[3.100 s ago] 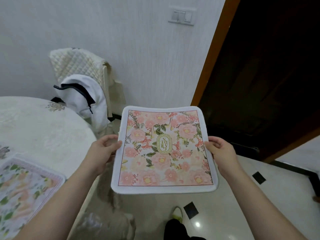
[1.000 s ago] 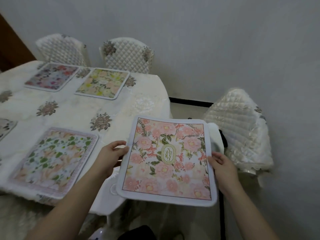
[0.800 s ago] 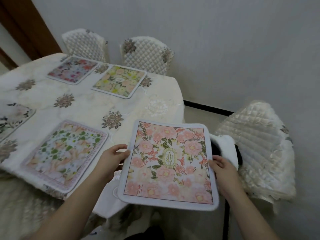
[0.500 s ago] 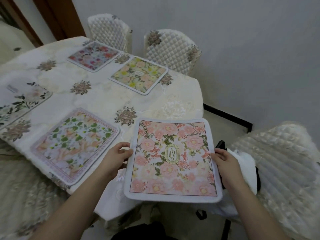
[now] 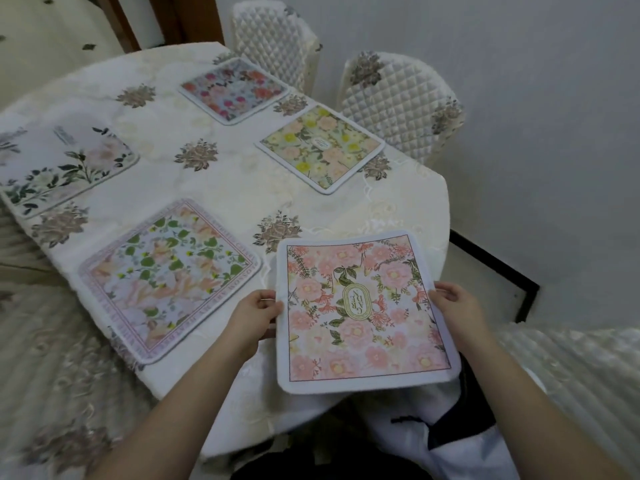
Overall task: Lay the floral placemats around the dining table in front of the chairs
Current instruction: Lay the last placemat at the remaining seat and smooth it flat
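Note:
A pink floral placemat point(image 5: 363, 313) with a white border hangs over the near edge of the dining table point(image 5: 221, 188). My left hand point(image 5: 254, 315) grips its left edge and my right hand point(image 5: 457, 311) grips its right edge. Several other floral placemats lie flat on the cream tablecloth: a green-leaf one point(image 5: 169, 275) just left of my hands, a yellow-green one point(image 5: 320, 148), a dark pink one point(image 5: 233, 88) at the far side, and a pale one point(image 5: 59, 164) at the left.
Two quilted chairs point(image 5: 398, 95) point(image 5: 273, 32) stand against the wall behind the table. A third quilted chair point(image 5: 571, 382) with a white garment point(image 5: 464, 459) on it is at the lower right. A dark wooden door frame point(image 5: 187, 19) is at the top left.
The view swung from the doorway round to the table. Both hands carried the pink placemat toward the table's near edge and a little lower; it now overlaps that edge.

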`<action>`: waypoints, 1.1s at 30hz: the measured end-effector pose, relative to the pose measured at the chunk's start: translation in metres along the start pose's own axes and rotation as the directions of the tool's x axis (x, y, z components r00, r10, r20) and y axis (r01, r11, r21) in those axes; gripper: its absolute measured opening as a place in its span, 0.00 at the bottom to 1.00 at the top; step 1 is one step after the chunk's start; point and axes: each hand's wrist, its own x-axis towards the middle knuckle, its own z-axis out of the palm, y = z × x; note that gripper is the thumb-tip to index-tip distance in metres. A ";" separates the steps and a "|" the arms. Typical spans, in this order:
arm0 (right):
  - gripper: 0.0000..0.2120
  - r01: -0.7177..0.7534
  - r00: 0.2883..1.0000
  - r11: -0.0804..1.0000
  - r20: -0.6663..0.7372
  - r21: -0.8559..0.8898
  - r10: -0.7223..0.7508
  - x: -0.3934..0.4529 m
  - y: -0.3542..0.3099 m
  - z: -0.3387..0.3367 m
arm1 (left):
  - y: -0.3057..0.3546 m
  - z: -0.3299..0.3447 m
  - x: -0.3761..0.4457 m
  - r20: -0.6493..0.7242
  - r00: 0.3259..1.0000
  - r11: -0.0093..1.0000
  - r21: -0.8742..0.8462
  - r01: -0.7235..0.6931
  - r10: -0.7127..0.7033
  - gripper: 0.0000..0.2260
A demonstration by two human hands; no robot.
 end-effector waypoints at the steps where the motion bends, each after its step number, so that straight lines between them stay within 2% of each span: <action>1: 0.11 0.005 1.000 1.000 0.016 -0.018 -0.005 0.009 -0.005 0.002 | -0.003 0.004 0.000 -0.026 1.000 1.000 -0.023 0.009 -0.010 0.07; 7: 0.12 0.104 0.989 0.984 0.117 -0.144 -0.087 0.066 -0.028 0.014 | -0.020 0.028 0.002 -0.163 0.985 0.996 -0.080 0.039 -0.051 0.06; 10: 0.09 0.182 0.973 0.961 0.182 -0.210 -0.144 0.096 -0.038 0.019 | -0.029 0.044 0.002 -0.188 0.976 0.991 -0.098 0.089 -0.106 0.06; 13: 0.05 0.235 0.957 0.941 0.226 -0.243 -0.181 0.127 -0.045 0.026 | -0.032 0.060 0.005 -0.198 0.970 0.976 -0.194 0.101 -0.140 0.06; 16: 0.08 0.284 0.943 0.908 0.258 -0.307 -0.208 0.156 -0.051 0.034 | -0.033 0.072 0.011 -0.216 0.966 0.969 -0.228 0.094 -0.144 0.07; 24: 0.12 0.386 0.894 0.857 0.367 -0.341 -0.256 0.198 -0.056 0.058 | -0.037 0.082 0.024 -0.336 0.936 0.993 -0.070 0.090 -0.108 0.06; 33: 0.12 0.384 0.899 0.832 0.367 -0.402 -0.238 0.208 -0.047 0.065 | -0.040 0.087 0.021 -0.393 0.914 0.995 0.000 0.103 -0.094 0.06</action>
